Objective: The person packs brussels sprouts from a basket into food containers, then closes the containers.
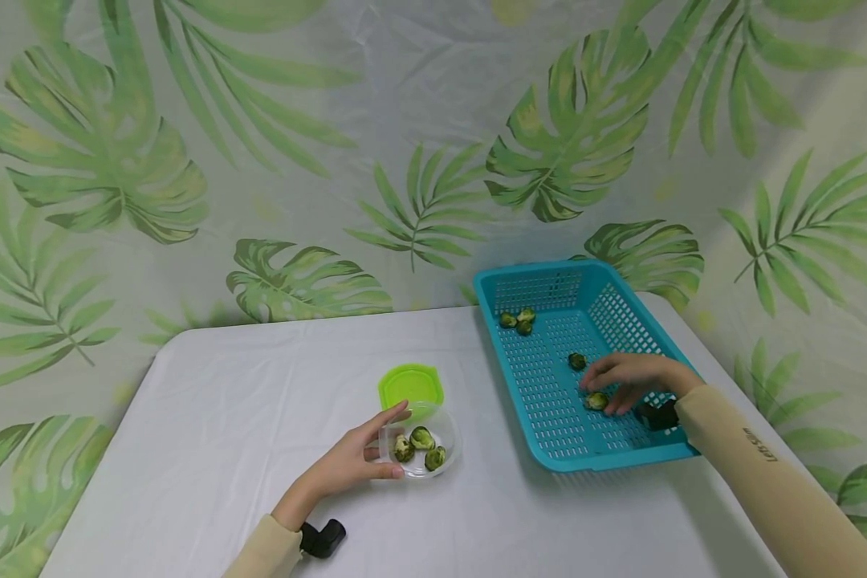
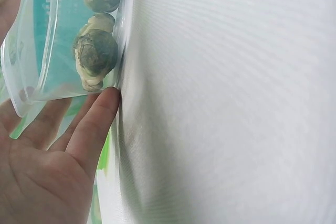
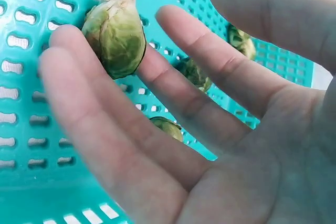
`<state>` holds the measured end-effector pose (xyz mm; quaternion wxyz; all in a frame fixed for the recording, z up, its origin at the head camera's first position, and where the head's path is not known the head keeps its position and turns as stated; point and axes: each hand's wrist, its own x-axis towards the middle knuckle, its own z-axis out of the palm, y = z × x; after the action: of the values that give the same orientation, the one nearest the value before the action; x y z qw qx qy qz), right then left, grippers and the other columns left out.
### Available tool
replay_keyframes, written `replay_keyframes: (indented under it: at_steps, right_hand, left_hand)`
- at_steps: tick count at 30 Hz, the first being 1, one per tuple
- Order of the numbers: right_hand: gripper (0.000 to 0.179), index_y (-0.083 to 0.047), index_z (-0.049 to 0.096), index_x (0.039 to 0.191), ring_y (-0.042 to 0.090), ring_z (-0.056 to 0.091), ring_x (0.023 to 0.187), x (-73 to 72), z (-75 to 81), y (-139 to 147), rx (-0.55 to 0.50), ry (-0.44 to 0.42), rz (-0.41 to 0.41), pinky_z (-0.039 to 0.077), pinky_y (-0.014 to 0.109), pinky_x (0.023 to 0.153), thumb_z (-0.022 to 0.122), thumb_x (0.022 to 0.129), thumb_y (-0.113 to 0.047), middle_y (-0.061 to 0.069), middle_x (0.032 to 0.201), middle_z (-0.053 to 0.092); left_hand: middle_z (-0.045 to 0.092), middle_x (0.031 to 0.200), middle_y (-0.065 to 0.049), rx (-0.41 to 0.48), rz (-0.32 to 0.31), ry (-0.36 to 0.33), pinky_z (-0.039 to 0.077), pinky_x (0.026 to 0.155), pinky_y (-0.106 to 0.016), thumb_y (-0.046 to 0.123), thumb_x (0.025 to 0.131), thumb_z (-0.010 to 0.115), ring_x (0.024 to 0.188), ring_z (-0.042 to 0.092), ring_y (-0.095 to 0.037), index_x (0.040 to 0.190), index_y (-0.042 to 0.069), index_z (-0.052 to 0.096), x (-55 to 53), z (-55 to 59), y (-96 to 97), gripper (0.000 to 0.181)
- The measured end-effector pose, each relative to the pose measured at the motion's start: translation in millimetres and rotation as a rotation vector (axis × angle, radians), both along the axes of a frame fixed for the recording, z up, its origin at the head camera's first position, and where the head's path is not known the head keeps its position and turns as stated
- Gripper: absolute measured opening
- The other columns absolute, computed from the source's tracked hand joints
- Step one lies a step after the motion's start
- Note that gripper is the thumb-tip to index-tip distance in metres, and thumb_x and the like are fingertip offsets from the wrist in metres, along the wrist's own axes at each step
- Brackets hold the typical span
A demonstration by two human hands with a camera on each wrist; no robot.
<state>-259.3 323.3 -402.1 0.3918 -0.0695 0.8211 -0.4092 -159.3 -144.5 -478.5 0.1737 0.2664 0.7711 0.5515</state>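
Observation:
My left hand (image 1: 354, 459) holds a clear plastic container (image 1: 451, 449) by its left side, fingers and thumb spread around the wall. Inside it lie three Brussels sprouts (image 1: 422, 438); two show in the left wrist view. Reaching into a blue perforated basket (image 1: 572, 463) is my right hand (image 1: 639, 372), palm turned inward and fingers extended. In the right wrist view, its fingertips are right at a Brussels sprout (image 3: 116, 35) on the basket floor, without curling round it. Another sprout (image 1: 576, 361) lies just beyond that hand.
A bright green lid (image 1: 409, 385) lies on the white-covered table (image 1: 260, 401) behind the container. Three more sprouts (image 1: 524, 321) cluster at the basket's far left corner. A leaf-patterned curtain (image 1: 433, 160) hangs behind the table. The basket's raised walls surround my right hand.

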Motion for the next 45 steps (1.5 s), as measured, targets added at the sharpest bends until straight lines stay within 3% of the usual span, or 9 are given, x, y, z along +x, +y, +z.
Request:
replay_keyframes:
  at_steps: [11, 22, 36, 45]
  right_hand:
    - [0.035, 0.014, 0.057, 0.119, 0.025, 0.066, 0.082, -1.8, -3.5, -6, -0.017, 0.014, -0.029, 0.056, 0.041, 0.077, 0.049, 0.100, -0.014, 0.015, 0.104, 0.060]
    - [0.023, 0.010, 0.060, 0.110, 0.027, 0.065, 0.080, -2.5, 4.1, -24, -0.076, 0.162, -0.046, 0.056, 0.043, 0.074, 0.054, 0.095, -0.006, 0.015, 0.097, 0.061]
    - [0.029, 0.012, 0.053, 0.118, 0.034, 0.064, 0.081, 2.3, 17.6, -45, -0.165, 0.287, -0.006, 0.056, 0.045, 0.072, 0.055, 0.097, -0.007, 0.018, 0.099, 0.059]
    - [0.028, 0.006, 0.054, 0.118, 0.031, 0.066, 0.083, 6.9, 29.8, -55, -0.200, 0.359, 0.031, 0.056, 0.041, 0.068, 0.054, 0.099, -0.015, 0.020, 0.109, 0.055]
  left_hand:
    - [0.033, 0.152, -0.007, -0.002, -0.008, 0.004, 0.041, 0.100, -0.045, 0.018, 0.084, 0.076, 0.133, 0.037, -0.029, 0.154, 0.016, 0.021, -0.6, -0.7, -0.8, 0.089]
    - [0.033, 0.151, -0.009, 0.009, -0.013, 0.020, 0.041, 0.100, -0.047, 0.013, 0.085, 0.075, 0.133, 0.038, -0.030, 0.154, 0.013, 0.021, -1.5, -1.1, -1.2, 0.087]
    - [0.033, 0.151, -0.008, 0.015, -0.011, 0.014, 0.042, 0.100, -0.047, 0.016, 0.084, 0.075, 0.133, 0.038, -0.029, 0.154, 0.015, 0.022, -1.9, -2.9, -1.3, 0.088]
    - [0.033, 0.151, -0.008, 0.011, -0.011, 0.023, 0.041, 0.100, -0.049, 0.014, 0.085, 0.074, 0.134, 0.037, -0.030, 0.154, 0.014, 0.022, -1.6, -2.4, -1.1, 0.087]
